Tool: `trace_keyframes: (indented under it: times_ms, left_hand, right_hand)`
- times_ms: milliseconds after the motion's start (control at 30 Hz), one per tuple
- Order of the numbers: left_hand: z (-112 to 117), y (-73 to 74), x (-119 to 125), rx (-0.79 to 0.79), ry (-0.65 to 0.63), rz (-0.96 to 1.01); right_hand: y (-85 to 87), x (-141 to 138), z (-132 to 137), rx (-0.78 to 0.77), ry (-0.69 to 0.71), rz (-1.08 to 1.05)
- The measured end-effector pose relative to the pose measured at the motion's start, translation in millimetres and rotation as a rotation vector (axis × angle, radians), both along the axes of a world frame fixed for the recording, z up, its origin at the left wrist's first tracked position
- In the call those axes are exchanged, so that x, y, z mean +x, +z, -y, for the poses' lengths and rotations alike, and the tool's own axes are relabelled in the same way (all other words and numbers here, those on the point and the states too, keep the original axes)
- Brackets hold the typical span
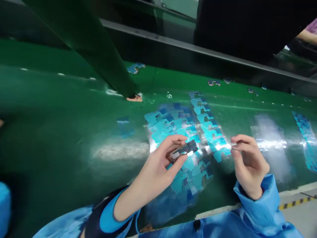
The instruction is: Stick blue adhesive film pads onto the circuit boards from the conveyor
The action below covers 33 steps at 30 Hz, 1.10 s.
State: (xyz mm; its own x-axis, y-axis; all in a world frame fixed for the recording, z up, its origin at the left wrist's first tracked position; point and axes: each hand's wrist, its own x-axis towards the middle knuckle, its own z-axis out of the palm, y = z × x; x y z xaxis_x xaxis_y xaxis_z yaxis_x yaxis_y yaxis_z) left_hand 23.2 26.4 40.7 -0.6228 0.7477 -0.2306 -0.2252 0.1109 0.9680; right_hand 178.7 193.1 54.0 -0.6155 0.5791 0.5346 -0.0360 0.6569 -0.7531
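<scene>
Between the thumb and fingers of my left hand (pixel 162 165) is a small dark circuit board (pixel 183 150) with a pale patch near one end. The board is held tilted above a sheet bearing many bright blue stickers (pixel 160 127). To the right, my right hand (pixel 249 162) is raised with thumb and fingertips pinched close together. Whatever lies between those fingertips, if anything, is too small to make out. Just left of that hand runs a strip of blue stickers (pixel 210 127).
The green work surface (pixel 61 132) slopes under a dark rail (pixel 173 43). A green post (pixel 104 56) stands at the back left. Several small boards (pixel 213 82) lie along the far edge. Another sticker strip (pixel 305 138) is at far right, beside a clear sheet (pixel 269 138).
</scene>
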Motion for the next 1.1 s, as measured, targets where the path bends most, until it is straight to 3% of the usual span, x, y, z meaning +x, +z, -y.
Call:
trace_keyframes:
  times_ms: [233, 367, 600, 800, 1100]
  left_hand:
    - [-4, 10.2, 1, -0.053, 0.035, 0.265]
    - [-2, 10.4, 1, -0.068, -0.032, 0.308]
    - [2, 12.5, 1, -0.008, -0.081, 0.524]
    - [0, 11.7, 1, -0.046, -0.078, 0.484]
    - [0, 12.9, -2, -0.028, -0.201, 0.594]
  right_hand:
    - [4.1, -4, 5, -0.581, 0.221, 0.258]
    - [4.1, -6, 3, -0.772, 0.241, 0.308]
    - [7.4, -6, 2, -0.887, 0.250, 0.275]
    - [8.3, -5, 1, -0.909, 0.256, 0.278]
    - [11.5, -9, 1, -0.965, 0.364, 0.390]
